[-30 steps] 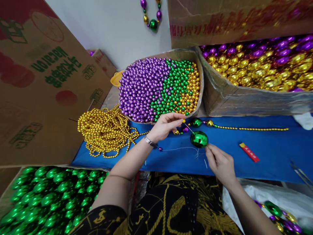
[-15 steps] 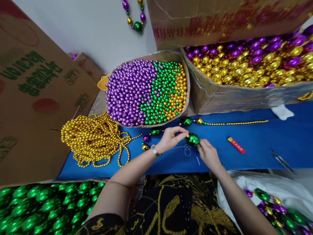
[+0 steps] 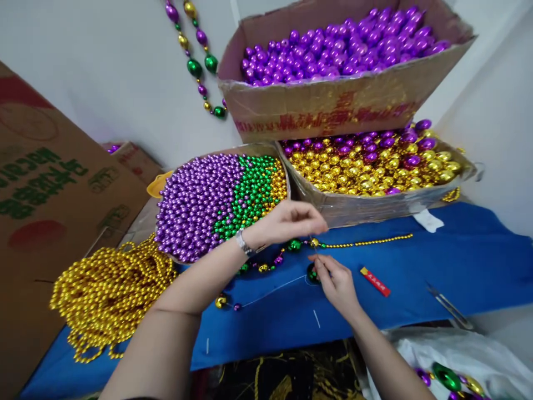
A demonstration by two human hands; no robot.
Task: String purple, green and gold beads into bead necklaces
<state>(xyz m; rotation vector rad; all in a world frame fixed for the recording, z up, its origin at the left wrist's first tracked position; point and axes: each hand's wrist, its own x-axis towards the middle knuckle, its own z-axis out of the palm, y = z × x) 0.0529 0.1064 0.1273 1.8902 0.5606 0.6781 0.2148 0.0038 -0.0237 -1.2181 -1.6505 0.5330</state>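
My left hand (image 3: 287, 223) is raised above the blue cloth (image 3: 458, 266), its fingers pinched on a thin white thread (image 3: 275, 289). My right hand (image 3: 335, 280) rests on the cloth and covers most of a large green bead (image 3: 311, 273), holding it. The thread runs left from that bead to a small gold bead (image 3: 220, 301) and a purple one. Behind my hands lies a string of green, purple and gold beads (image 3: 287, 251) that continues right as a thin gold bead strand (image 3: 366, 242).
A tray of small purple, green and gold beads (image 3: 216, 194) stands behind my left hand. Boxes of gold (image 3: 370, 166) and purple beads (image 3: 333, 50) are stacked at the right. A gold bead pile (image 3: 108, 291), a red lighter (image 3: 375, 281) and scissors (image 3: 449, 303) lie on the cloth.
The view tilted up, showing the upper purple-bead box. My left hand rose away from the large green bead, drawing the thread. My right hand closed over the bead on the cloth.
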